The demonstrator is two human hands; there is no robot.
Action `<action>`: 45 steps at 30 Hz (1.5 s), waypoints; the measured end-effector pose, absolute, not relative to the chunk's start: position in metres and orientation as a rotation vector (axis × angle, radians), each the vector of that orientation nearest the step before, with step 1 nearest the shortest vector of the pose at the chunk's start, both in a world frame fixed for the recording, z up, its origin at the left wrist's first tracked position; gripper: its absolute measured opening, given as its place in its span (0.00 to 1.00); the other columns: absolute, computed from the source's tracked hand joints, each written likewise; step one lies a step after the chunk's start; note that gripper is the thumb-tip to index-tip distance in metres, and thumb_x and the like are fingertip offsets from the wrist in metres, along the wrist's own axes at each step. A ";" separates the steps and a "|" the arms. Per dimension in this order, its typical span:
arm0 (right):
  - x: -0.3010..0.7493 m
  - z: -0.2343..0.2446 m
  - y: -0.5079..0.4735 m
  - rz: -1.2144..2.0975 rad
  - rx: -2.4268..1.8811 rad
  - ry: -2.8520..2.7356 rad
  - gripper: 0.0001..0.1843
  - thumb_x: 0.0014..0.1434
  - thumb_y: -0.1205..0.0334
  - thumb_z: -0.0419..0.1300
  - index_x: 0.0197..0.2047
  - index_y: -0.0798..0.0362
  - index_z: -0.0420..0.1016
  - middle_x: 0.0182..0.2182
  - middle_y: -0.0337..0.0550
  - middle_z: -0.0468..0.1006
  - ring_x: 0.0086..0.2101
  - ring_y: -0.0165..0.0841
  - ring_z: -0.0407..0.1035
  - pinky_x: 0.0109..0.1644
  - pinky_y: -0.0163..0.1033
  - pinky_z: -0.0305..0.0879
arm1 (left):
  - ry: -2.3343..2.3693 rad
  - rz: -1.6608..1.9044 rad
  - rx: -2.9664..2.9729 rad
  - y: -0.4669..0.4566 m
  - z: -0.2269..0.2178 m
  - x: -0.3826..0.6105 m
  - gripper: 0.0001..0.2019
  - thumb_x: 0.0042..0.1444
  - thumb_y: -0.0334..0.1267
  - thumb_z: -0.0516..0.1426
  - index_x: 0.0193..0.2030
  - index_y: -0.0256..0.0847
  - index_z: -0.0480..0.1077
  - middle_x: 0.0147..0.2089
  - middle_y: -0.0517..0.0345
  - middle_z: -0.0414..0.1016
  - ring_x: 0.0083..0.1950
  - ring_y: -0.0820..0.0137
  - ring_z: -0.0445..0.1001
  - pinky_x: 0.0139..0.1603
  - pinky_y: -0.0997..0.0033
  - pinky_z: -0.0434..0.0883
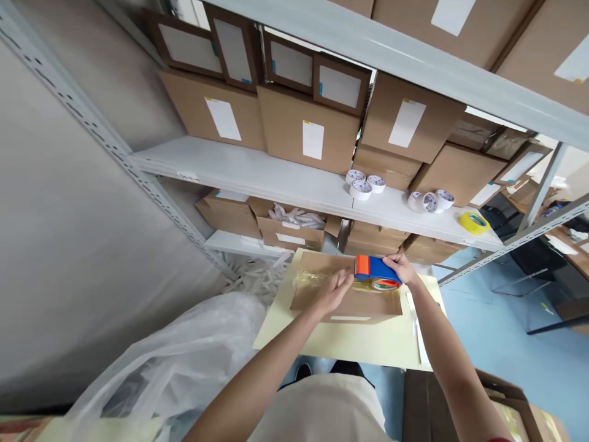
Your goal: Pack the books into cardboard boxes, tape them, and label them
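Observation:
A closed cardboard box (317,301) lies on a pale yellow tabletop (294,344), with clear tape (308,279) along the left part of its top. My right hand (399,267) grips a blue and orange tape dispenser (378,270) by its right end. The dispenser rests over the right part of the box top, its tape roll (385,284) showing on the near side. My left hand (335,291) lies on the box top with fingers stretched out, close to the dispenser's orange end. A white label shows on the near side of the box.
Metal shelving (257,175) behind the table bears several cartons (280,132), white tape rolls (360,189) and a yellow tape roll (473,223). Translucent plastic sheeting (193,344) bulges at the left. Open cartons (501,393) stand at the lower right.

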State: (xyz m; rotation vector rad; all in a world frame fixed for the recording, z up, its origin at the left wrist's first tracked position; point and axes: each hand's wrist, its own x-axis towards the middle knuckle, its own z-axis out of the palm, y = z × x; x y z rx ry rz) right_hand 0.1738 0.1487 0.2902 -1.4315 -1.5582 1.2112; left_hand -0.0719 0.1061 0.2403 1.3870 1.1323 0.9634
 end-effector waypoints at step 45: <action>0.184 0.302 0.126 0.719 -1.608 -1.958 0.28 0.53 0.35 0.58 0.25 0.53 0.80 0.22 0.41 0.80 0.24 0.36 0.70 0.30 0.39 0.66 | 1.627 0.845 1.529 0.110 0.166 -0.160 0.35 0.67 0.54 0.38 0.74 0.36 0.47 0.73 0.39 0.57 0.74 0.60 0.55 0.68 0.56 0.62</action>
